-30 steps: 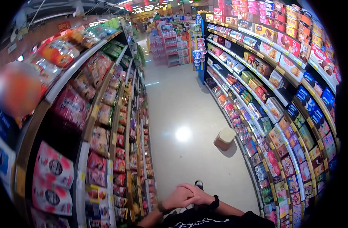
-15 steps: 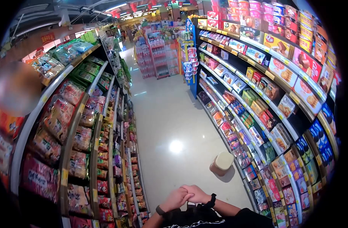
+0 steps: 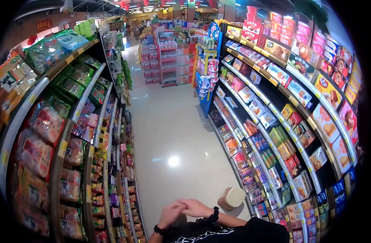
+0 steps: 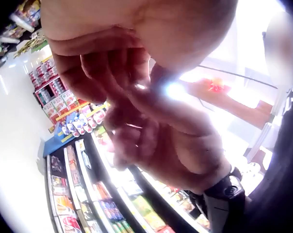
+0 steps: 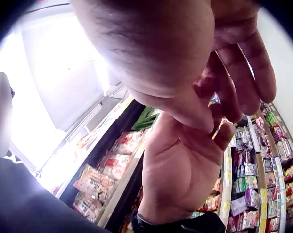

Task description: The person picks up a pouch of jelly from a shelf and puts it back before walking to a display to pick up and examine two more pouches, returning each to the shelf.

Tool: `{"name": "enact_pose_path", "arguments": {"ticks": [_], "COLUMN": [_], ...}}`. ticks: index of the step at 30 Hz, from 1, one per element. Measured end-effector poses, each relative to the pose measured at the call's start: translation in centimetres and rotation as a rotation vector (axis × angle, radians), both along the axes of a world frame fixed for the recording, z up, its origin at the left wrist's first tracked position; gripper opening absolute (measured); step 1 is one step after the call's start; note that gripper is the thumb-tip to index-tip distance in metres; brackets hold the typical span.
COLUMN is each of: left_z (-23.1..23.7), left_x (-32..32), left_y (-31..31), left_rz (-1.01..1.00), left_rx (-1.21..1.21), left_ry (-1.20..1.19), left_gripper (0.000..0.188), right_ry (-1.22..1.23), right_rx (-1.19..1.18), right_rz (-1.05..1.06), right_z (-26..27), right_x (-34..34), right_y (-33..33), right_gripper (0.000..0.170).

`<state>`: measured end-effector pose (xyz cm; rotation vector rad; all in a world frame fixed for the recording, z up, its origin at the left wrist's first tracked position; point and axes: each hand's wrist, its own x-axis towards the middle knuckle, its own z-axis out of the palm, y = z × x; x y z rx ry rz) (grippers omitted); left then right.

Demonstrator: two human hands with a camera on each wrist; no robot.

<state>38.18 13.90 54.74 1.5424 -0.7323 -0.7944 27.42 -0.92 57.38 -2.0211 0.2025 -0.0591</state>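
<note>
In the head view, both hands meet low in front of a black top. The left hand touches the fingers of the right hand, and a dark band circles each wrist. Loosely curled fingers of the left hand show in the left wrist view, beside the right hand. In the right wrist view, the fingers of the right hand hang relaxed, partly over the palm of the left hand. No object shows in either hand.
Shelves of bagged snacks line the left; shelves of boxed biscuits line the right. A stool-like object with a cream top stands on the pale floor by the right shelves. Ahead is a red display rack.
The cream-topped object has come lower and nearer in the head view, and the shelves have shifted as the view moved along the aisle. The hands, more tightly clasped before, are now looser.
</note>
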Motion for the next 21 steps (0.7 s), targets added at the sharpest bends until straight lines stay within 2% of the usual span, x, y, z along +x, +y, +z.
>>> {"name": "enact_pose_path", "arguments": {"ticks": [3,5,8,10,13,17,20,21], "left_z": [0.9,0.7,0.2,1.5,1.4,2.0,2.4,2.1], "left_x": [7.0,10.6,15.8,18.1,21.6,25.0,28.1,30.0], "left_y": [-4.6,-7.9,-12.8,-16.2,-22.0,-31.0,-37.0,-39.0], "left_rz": [-0.036,-0.114,-0.259,-0.276,-0.314,-0.310,-0.286,-0.307], "left_rx": [0.136,0.110,0.070,0.100,0.074,0.064,0.061,0.096], "left_ry": [-0.044,-0.166,-0.330,-0.289,-0.299,-0.308,-0.599,-0.547], "left_gripper": [0.016,0.020,0.022,0.022,0.020,0.018,0.021,0.021], "right_ry": [0.011,-0.022,-0.013,0.002,-0.036,-0.070,-0.052,-0.049], "right_rx": [-0.021,-0.074,0.080,0.143,0.018,0.060,0.022,-0.022], "right_rz": [-0.091,-0.167,-0.242,-0.265,-0.314,-0.279,-0.216,-0.189], "right_z": [-0.1,-0.4,-0.9,-1.0,-3.8,-7.0,-5.0,-5.2], "right_x": [5.3,7.8,11.2,13.6,17.3,23.2,28.1,30.0], "right_y": [-5.0,-7.8,-12.1,-15.4,-20.5,-28.9,-35.0,-37.1], "right_gripper": [0.038,0.035,0.036,0.037,0.027,0.028,0.024,0.025]}}
